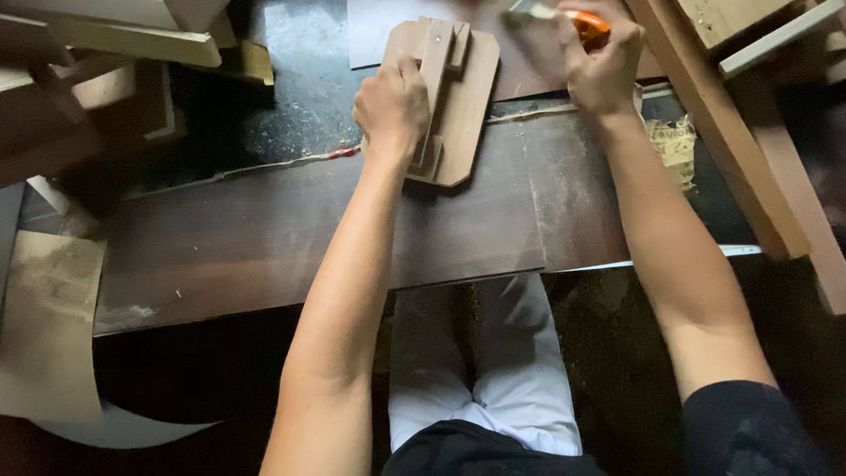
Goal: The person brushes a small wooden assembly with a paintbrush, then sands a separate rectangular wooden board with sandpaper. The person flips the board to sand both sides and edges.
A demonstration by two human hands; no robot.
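Pale-trousered knees [480, 353] show below a dark board [264, 238] laid across the floor. On its far edge lies a wooden piece [463, 106] with a raised strip, the left hand [392, 106] pressing it down, fingers curled together against the strip. Beyond, to the right, the right hand [604, 66] grips an orange-handled tool [586, 25], fingers wrapped around it, beside a timber beam [731, 132].
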